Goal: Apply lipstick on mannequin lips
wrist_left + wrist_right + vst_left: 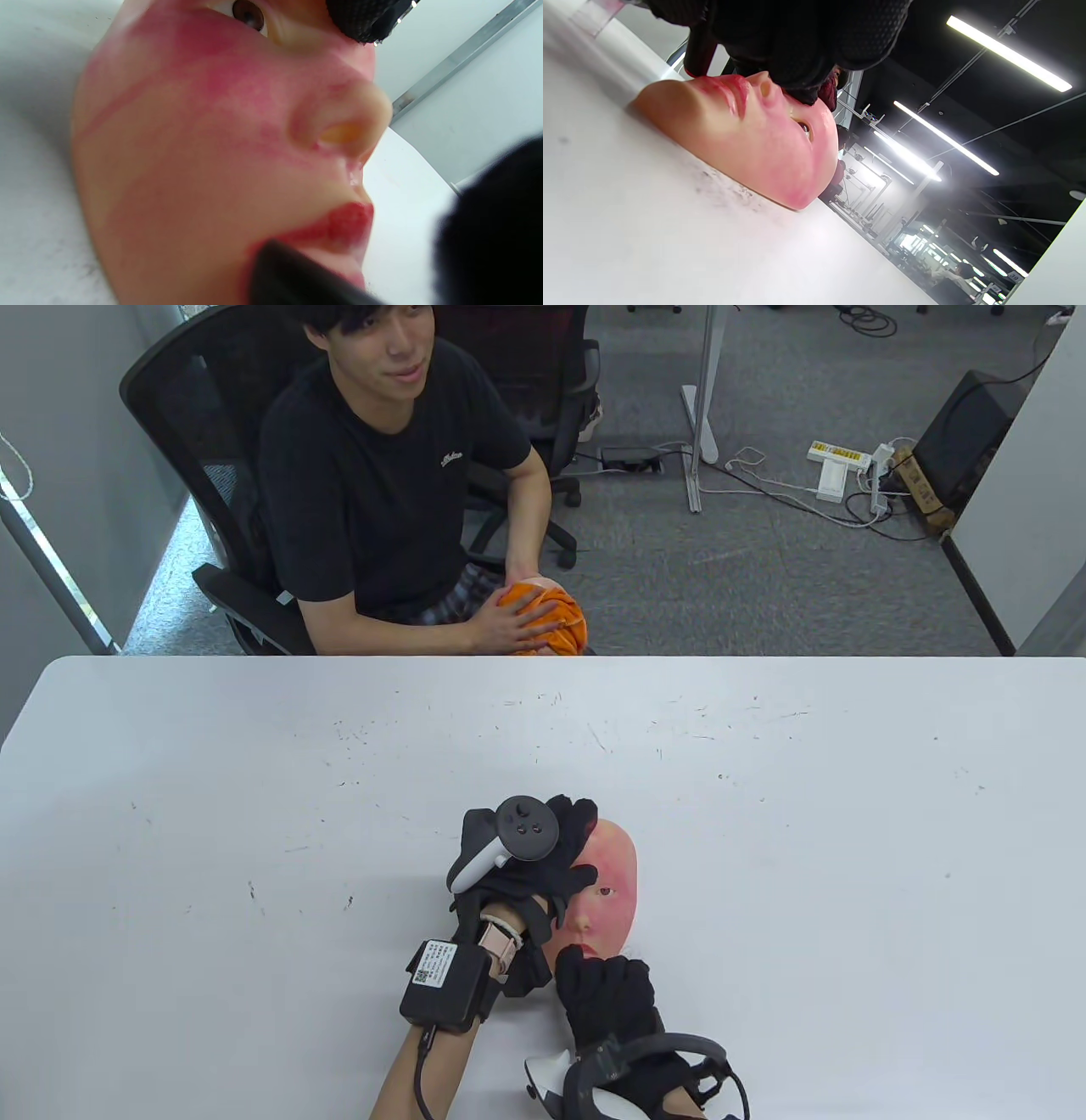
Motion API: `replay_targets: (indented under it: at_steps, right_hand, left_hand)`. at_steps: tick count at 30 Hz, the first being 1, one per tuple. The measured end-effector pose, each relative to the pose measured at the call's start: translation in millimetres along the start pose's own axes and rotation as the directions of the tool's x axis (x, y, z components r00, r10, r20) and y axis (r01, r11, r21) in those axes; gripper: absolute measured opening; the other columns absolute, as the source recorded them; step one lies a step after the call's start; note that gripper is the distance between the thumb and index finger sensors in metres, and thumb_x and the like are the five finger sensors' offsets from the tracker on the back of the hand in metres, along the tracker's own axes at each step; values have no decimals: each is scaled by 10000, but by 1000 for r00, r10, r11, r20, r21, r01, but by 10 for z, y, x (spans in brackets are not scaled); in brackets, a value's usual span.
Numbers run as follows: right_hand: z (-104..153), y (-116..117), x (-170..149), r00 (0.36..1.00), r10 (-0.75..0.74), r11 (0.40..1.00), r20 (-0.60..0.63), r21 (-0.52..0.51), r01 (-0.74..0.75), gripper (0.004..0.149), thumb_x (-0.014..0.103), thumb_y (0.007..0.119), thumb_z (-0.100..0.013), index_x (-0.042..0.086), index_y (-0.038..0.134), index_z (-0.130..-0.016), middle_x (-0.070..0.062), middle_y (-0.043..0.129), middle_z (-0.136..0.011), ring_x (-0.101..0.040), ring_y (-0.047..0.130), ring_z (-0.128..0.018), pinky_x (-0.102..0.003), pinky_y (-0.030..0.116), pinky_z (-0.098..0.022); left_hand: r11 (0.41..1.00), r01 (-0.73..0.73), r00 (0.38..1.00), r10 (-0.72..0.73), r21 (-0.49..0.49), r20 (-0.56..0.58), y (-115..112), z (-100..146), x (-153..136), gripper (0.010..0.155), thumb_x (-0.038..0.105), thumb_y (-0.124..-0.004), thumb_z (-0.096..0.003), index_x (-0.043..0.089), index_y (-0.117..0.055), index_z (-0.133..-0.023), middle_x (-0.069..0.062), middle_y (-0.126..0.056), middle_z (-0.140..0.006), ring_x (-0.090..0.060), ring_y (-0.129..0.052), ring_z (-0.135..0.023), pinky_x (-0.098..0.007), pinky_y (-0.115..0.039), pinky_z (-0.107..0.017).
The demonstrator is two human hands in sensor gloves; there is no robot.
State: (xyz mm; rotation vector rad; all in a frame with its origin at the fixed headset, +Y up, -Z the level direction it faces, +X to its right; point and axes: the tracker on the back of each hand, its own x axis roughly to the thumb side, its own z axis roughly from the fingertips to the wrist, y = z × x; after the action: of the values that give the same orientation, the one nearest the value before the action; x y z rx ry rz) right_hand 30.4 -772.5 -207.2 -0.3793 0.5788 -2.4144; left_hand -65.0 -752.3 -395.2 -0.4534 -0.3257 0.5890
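Observation:
A skin-toned mannequin face (612, 891) with red smears on its cheeks lies face up on the white table (806, 831). My left hand (567, 853) holds its left side and brow; one fingertip (360, 17) touches beside the eye. My right hand (594, 976) covers the chin and mouth and grips a dark lipstick tube (699, 51). The tube's tip (292, 271) touches the red lips (339, 224) at the lower lip. The lips (731, 91) also show in the right wrist view, below my right-hand fingers (806, 46).
A person in a black shirt (382, 483) sits across the table in an office chair, holding an orange object (547, 619) at the table's far edge. Table surface stretches left and right of the face.

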Motion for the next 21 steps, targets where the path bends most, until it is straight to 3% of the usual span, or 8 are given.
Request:
replay_targets:
  at_steps: [8, 16, 21]
  right_hand:
    - [77, 39, -157, 994, -74, 997, -83, -23, 73, 505, 472, 724, -381, 292, 771, -850, 88, 927, -578, -155, 976, -520, -374, 839, -454]
    - [66, 11, -23, 1000, 0, 1000, 4, -22, 0, 506, 494, 699, -400, 321, 733, -874, 119, 915, -603, -124, 977, -542, -351, 848, -470]
    - [120, 60, -175, 996, -60, 998, -70, -23, 59, 504, 478, 718, -384, 299, 764, -853, 96, 924, -584, -146, 977, -526, -369, 842, -459]
  left_hand:
    - [1000, -2, 1000, 2, -2, -2, 0, 1, -3, 810, 448, -698, -486, 475, -175, -1104, 58, -53, -1180, -260, -86, -1091, -505, -218, -820]
    - [1000, -4, 1000, 4, -1, -1, -1, 1, -4, 810, 448, -698, -486, 474, -176, -1105, 57, -53, -1180, -259, -84, -1091, -505, -215, -820]
    - [1000, -5, 1000, 5, -2, -2, 0, 1, -5, 812, 449, -698, -485, 477, -174, -1104, 60, -53, -1180, -257, -84, -1091, -505, -215, -820]
